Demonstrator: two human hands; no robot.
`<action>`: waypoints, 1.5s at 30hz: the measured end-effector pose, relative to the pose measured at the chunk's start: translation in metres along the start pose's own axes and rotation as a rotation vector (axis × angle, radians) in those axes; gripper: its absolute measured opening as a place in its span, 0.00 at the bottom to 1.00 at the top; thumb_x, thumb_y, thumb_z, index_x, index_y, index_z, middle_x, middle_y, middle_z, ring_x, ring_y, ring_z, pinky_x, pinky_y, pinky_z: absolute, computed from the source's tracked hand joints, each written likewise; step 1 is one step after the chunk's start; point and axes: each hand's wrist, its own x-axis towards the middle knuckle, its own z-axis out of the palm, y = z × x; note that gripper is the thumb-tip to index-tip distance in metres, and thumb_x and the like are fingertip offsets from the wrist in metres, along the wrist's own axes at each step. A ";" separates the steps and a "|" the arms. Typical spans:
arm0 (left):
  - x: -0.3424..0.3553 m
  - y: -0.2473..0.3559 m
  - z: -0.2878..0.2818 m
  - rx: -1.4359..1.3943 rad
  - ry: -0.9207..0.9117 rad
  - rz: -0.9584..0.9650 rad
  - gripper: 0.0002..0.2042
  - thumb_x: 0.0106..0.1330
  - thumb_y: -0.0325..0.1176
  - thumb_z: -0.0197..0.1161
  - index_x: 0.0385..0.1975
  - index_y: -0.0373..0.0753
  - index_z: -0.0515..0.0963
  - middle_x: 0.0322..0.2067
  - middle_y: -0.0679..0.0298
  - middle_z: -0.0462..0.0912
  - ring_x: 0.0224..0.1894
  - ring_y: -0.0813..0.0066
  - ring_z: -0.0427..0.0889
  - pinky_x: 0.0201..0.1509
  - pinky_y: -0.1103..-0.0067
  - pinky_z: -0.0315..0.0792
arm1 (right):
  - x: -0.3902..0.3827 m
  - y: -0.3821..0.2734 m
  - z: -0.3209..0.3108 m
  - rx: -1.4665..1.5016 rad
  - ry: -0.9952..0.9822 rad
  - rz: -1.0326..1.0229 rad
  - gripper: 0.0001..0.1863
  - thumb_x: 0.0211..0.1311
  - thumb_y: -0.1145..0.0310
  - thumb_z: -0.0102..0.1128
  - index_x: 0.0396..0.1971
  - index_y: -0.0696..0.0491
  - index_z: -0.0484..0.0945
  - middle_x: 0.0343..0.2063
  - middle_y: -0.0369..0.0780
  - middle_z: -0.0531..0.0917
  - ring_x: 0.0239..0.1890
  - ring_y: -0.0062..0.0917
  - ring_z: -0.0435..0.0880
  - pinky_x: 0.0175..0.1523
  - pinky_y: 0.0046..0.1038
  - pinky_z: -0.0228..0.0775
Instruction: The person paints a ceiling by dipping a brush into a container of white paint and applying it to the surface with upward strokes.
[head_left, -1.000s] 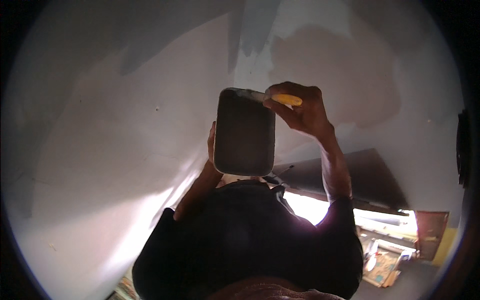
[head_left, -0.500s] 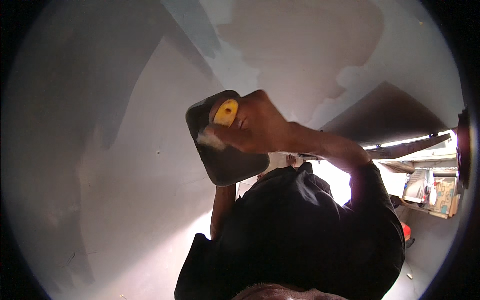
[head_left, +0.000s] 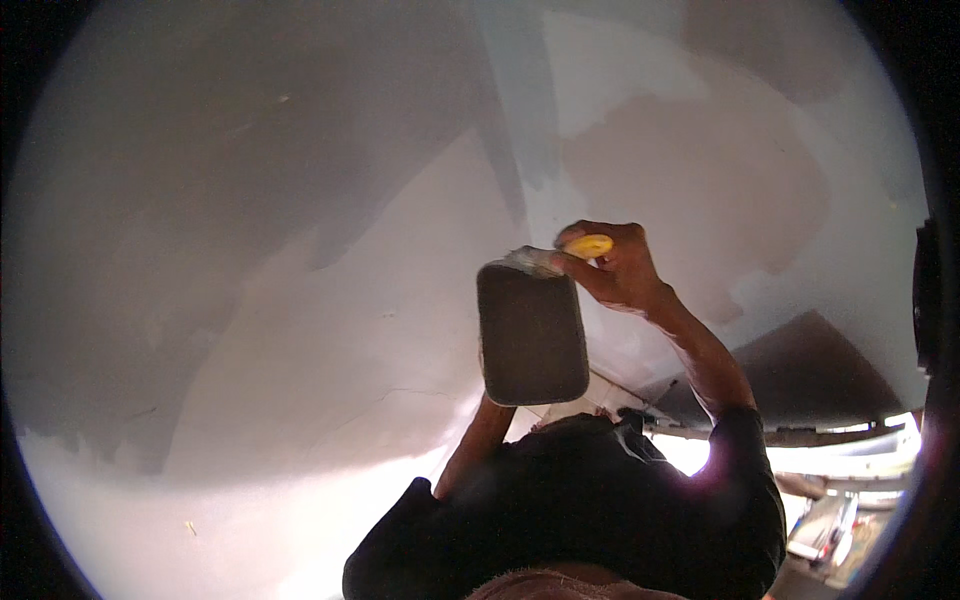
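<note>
Where your right hand is: right hand (head_left: 625,270) by the board's upper right corner, fingers closed round the yellow-handled tool (head_left: 593,246).
Tool blade: pale, smeared-looking blade (head_left: 530,262) along the board's top edge; looks touching, exact contact unclear.
Left hand: hidden behind the board; your left forearm (head_left: 472,452) shows below it, can't tell finger opening or hold.
Board risk: could tip if your hidden support shifts, or if the blade presses hard on that one edge.
Tool risk: grip looks like a pinch; a slick handle could let it twist. Any loose smear could drop off the blade if tilted.
Board look: dark board (head_left: 533,340), flat face, rounded corners, taller than wide, thin lighter rim; sits above your black shirt (head_left: 570,510) in view.
Wall: patchy grey-and-pale wall (head_left: 330,390) beyond.
Far right: dark brown panel (head_left: 810,370), then bright opening, cluttered shelf (head_left: 830,535); items too blurred to name.
</note>
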 end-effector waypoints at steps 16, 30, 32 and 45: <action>0.005 0.005 -0.006 0.019 0.020 0.085 0.28 0.73 0.55 0.40 0.61 0.41 0.68 0.57 0.56 0.73 0.57 0.61 0.75 0.62 0.64 0.70 | -0.023 -0.033 0.032 0.160 -0.069 0.058 0.11 0.54 0.68 0.72 0.32 0.57 0.81 0.23 0.40 0.85 0.21 0.21 0.83 0.28 0.22 0.74; 0.012 -0.007 -0.006 -0.057 -0.004 0.117 0.26 0.74 0.54 0.41 0.59 0.41 0.70 0.56 0.57 0.75 0.56 0.61 0.75 0.61 0.65 0.71 | 0.004 0.007 0.012 0.026 -0.096 -0.007 0.09 0.57 0.67 0.70 0.31 0.56 0.81 0.26 0.39 0.85 0.23 0.20 0.83 0.28 0.21 0.72; 0.012 -0.008 -0.006 -0.062 -0.006 0.123 0.26 0.74 0.54 0.42 0.59 0.41 0.70 0.56 0.57 0.75 0.56 0.62 0.76 0.61 0.66 0.71 | 0.005 0.011 0.011 -0.043 -0.092 -0.150 0.10 0.56 0.66 0.71 0.31 0.55 0.81 0.26 0.40 0.85 0.23 0.25 0.83 0.29 0.22 0.73; 0.022 0.000 -0.014 0.000 0.038 0.237 0.24 0.74 0.52 0.43 0.58 0.41 0.71 0.55 0.58 0.76 0.55 0.62 0.76 0.60 0.67 0.71 | -0.032 -0.036 0.032 -0.046 0.010 -0.061 0.11 0.53 0.72 0.71 0.34 0.58 0.79 0.25 0.43 0.85 0.24 0.26 0.86 0.28 0.24 0.78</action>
